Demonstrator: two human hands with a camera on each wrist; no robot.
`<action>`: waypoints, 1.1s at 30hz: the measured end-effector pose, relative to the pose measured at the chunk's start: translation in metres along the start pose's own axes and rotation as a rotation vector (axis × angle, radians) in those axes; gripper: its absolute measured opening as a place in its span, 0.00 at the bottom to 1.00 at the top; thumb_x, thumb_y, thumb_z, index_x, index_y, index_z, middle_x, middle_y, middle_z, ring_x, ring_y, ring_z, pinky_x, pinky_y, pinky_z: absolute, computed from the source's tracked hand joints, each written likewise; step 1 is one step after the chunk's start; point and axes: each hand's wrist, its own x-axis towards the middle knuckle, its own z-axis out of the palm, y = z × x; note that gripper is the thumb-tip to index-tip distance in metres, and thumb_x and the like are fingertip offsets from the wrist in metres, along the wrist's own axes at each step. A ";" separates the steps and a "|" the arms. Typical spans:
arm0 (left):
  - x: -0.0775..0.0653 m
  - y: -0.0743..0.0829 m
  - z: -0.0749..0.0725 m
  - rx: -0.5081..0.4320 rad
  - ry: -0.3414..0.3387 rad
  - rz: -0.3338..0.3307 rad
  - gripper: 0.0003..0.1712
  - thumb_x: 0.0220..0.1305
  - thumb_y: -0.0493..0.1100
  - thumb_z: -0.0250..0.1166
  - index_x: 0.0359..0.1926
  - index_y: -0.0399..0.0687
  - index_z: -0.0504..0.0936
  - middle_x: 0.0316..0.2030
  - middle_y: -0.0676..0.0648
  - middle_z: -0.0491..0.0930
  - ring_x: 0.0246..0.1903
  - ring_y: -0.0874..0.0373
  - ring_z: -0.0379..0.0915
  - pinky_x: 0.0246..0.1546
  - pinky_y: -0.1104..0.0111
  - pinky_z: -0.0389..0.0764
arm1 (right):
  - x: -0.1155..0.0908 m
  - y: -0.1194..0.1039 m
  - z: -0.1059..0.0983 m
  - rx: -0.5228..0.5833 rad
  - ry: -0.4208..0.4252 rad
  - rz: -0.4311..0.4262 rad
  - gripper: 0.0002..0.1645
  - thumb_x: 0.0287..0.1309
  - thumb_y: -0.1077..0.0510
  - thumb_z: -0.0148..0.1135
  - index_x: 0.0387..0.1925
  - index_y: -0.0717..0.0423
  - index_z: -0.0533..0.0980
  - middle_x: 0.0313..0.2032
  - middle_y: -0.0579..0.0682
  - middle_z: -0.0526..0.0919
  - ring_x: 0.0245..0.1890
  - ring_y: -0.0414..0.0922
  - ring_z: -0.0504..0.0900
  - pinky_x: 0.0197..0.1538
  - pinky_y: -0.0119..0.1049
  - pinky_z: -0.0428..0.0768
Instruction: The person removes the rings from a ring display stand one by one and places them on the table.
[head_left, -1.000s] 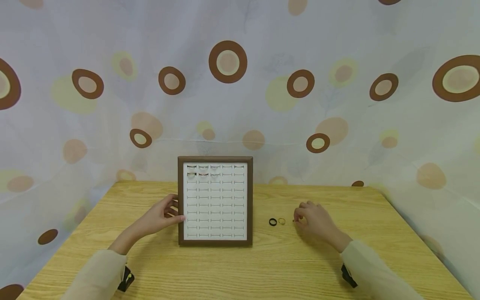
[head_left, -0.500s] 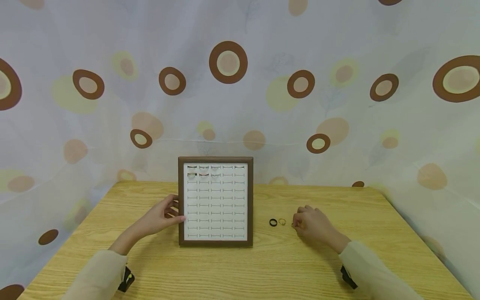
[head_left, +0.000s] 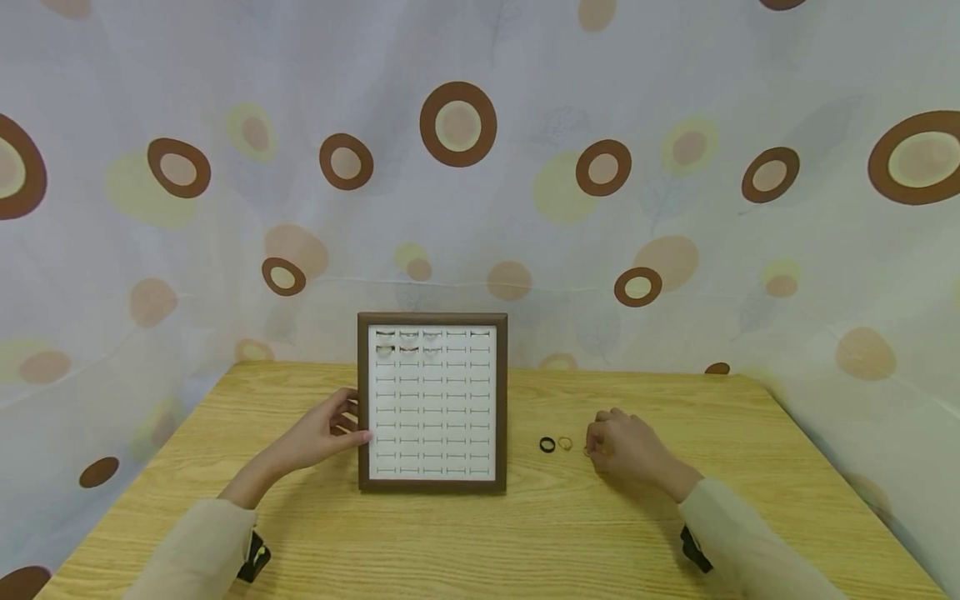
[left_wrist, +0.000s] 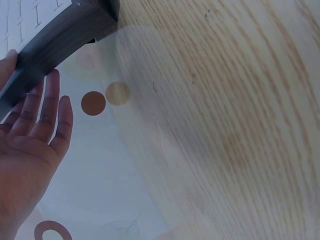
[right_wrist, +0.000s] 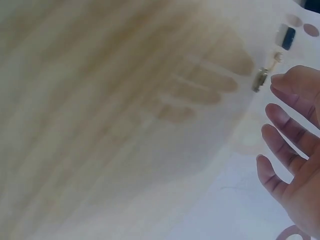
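Left of centre on the counter (head_left: 420, 550), my left grip (head_left: 324, 433) grasps the left edge of a brown-framed ring board (head_left: 432, 402), thumb laid on the front of the frame and the other fingers reaching round its side and behind. The board stands up from the wood with its white face, slotted in rows of five, turned toward me. Mounted rings (head_left: 408, 351) sit in the three leftmost slots of the two top rows; whether the slot at the right end of the top row holds another, I cannot tell.

To the right of the board there is a line of three rings: a black ring (head_left: 547, 451) closest to it, a gold-coloured ring (head_left: 567, 448) just beside that, then a third ring (right_wrist: 260, 80) at the fingertips of my right grip (head_left: 628, 446). I cannot tell whether thumb and finger pinch that third one or are only next to it.

On the near side, a black device (head_left: 254, 558) shows by each of my beige sleeves (head_left: 195, 546). At the far side hangs a pale curtain (head_left: 510, 217) printed with brown-ringed circles.
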 end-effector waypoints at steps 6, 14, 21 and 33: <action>0.000 0.000 0.000 0.007 -0.004 -0.004 0.34 0.57 0.48 0.64 0.59 0.36 0.61 0.45 0.41 0.74 0.43 0.52 0.75 0.42 0.65 0.77 | 0.007 -0.004 -0.009 0.010 0.010 0.009 0.06 0.46 0.58 0.68 0.26 0.48 0.77 0.28 0.43 0.75 0.29 0.40 0.68 0.28 0.35 0.67; 0.000 0.000 0.000 0.014 -0.003 -0.008 0.35 0.57 0.49 0.64 0.59 0.36 0.61 0.46 0.41 0.74 0.43 0.53 0.75 0.41 0.67 0.77 | 0.026 -0.013 -0.029 -0.018 0.067 -0.024 0.08 0.45 0.57 0.69 0.29 0.52 0.78 0.28 0.47 0.76 0.28 0.41 0.70 0.27 0.32 0.68; 0.000 -0.001 0.000 0.019 -0.001 -0.007 0.34 0.57 0.49 0.64 0.59 0.37 0.62 0.46 0.41 0.74 0.43 0.53 0.75 0.41 0.68 0.77 | 0.045 -0.023 -0.052 -0.022 0.161 -0.088 0.08 0.44 0.58 0.69 0.29 0.51 0.78 0.28 0.47 0.77 0.29 0.43 0.72 0.29 0.35 0.71; 0.001 -0.002 0.000 0.010 -0.005 -0.009 0.35 0.57 0.49 0.64 0.59 0.36 0.61 0.46 0.40 0.74 0.43 0.52 0.75 0.41 0.67 0.77 | 0.077 -0.055 -0.086 -0.052 0.211 -0.125 0.09 0.46 0.55 0.69 0.32 0.51 0.79 0.32 0.47 0.79 0.32 0.44 0.73 0.34 0.39 0.74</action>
